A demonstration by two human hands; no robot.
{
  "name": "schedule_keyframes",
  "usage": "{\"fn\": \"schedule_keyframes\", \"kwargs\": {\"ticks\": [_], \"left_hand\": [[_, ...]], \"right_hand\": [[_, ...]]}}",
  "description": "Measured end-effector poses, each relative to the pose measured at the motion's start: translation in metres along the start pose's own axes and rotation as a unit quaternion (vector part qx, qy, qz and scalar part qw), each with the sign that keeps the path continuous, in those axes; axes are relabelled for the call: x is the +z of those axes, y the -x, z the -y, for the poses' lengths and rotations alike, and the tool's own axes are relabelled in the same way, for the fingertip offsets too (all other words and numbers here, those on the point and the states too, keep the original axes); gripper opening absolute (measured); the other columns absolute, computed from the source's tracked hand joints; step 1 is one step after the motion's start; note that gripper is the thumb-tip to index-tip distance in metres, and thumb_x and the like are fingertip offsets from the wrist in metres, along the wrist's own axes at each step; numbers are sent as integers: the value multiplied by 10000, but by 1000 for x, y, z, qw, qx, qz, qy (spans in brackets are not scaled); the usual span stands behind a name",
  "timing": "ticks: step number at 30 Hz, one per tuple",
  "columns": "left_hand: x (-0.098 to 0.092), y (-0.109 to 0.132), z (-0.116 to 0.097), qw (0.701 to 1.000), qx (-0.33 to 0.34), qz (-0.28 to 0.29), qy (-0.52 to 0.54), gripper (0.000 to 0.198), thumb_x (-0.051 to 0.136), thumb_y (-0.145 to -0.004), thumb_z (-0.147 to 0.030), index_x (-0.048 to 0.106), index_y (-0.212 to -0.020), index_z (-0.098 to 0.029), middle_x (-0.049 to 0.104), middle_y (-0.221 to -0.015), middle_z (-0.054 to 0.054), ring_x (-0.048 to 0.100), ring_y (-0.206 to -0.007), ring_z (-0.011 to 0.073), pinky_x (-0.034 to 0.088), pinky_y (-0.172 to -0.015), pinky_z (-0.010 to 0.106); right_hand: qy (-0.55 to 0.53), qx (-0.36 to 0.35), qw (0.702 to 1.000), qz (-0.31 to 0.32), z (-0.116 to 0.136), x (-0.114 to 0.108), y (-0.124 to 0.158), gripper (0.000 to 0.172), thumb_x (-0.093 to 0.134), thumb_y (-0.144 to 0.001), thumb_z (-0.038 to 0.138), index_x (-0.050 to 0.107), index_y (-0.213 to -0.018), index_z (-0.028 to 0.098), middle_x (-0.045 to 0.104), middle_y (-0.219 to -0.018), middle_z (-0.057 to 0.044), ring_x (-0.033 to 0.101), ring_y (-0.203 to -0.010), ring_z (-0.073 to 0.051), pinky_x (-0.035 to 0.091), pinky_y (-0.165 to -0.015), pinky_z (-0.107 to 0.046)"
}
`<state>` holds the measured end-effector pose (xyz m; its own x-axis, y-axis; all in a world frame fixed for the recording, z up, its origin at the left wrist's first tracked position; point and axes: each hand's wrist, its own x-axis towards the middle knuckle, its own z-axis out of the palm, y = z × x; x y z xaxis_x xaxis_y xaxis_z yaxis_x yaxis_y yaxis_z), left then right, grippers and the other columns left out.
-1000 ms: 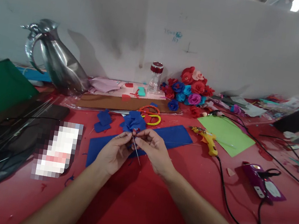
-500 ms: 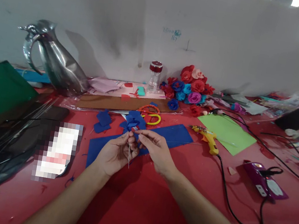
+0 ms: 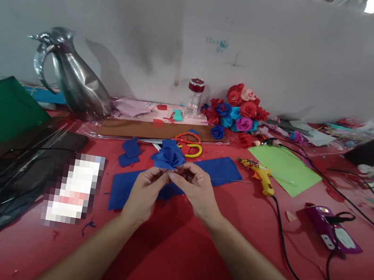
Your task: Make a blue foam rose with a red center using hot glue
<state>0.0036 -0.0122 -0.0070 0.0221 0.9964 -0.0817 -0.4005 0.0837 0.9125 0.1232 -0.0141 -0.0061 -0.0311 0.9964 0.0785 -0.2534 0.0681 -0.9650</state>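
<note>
A blue paper flower (image 3: 169, 154) is held up at the middle of the red table, its petals facing away from me. My left hand (image 3: 146, 188) pinches its base from the left. My right hand (image 3: 196, 188) has its fingertips closed at the same base from the right, touching the left fingers. Under and behind the hands lie blue paper sheets (image 3: 223, 170). Small blue cut pieces (image 3: 131, 149) are to the left of the flower. Scissors with orange and yellow handles (image 3: 193, 149) lie just behind it.
A yellow glue gun (image 3: 261, 177) with a black cord lies right, by a green sheet (image 3: 292, 174). Further right is a purple power socket (image 3: 335, 230). Paper flowers (image 3: 240, 113), a glass bottle (image 3: 194, 98) and a metal jug (image 3: 78, 79) stand at the back; a phone (image 3: 74, 190) lies left.
The flower now shows more of its petals above the fingers. My left hand has turned, and the thin stem that hung below it is no longer visible. The view has shifted slightly.
</note>
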Motion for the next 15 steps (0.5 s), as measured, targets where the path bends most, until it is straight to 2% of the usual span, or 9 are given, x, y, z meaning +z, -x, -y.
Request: {"fn": "schedule_keyframes", "kwargs": {"ticks": [8,15], "left_hand": [[2,2,3,999,13,39,-1,145,763,-666,-309,718,-746,-197,704,-749,4,613,-745,156,486,-817,311],[4,6,1,999,-8,47,7,162,758,-682,-327,699,-748,-190,668,-754,-7,569,-716,126,470,-751,264]], "right_hand": [[8,-26,1000,-16,-2,2,1,157,716,-709,339,613,-698,222,591,-655,17,532,-636,-141,438,-638,-283],[1,-38,999,-20,-2,1,2,126,693,-732,303,616,-683,216,590,-619,26,542,-594,-135,447,-623,-284]]}}
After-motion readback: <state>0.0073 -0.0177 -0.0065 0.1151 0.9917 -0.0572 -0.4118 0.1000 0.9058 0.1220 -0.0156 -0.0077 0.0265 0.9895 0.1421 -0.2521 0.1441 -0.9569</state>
